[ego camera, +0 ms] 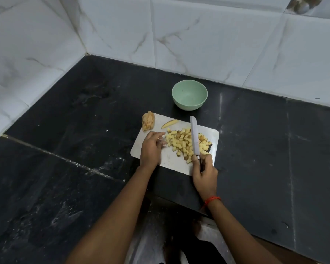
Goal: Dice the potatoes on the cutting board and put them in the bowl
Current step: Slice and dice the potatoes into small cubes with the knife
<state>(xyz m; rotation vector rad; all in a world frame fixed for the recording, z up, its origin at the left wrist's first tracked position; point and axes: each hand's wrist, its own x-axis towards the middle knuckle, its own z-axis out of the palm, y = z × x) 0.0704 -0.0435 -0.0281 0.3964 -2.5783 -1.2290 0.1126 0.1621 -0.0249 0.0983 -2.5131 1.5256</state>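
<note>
Right hand (205,174) grips the knife (195,136) over potato dice (180,144), left hand (151,147) relaxed beside them, green bowl (189,106) empty.

The left forearm (126,206) and right forearm (236,231) are bare and reach forward from the bottom edge of the view, converging toward the hands. The left hand (152,147) is palm down, with its fingers loosely extended and slightly spread, pointing to the right. The right hand (204,172) has its fingers curled round the handle of a knife (195,138), blade pointing away from the body, and a red thread (211,200) circles its wrist.
</note>
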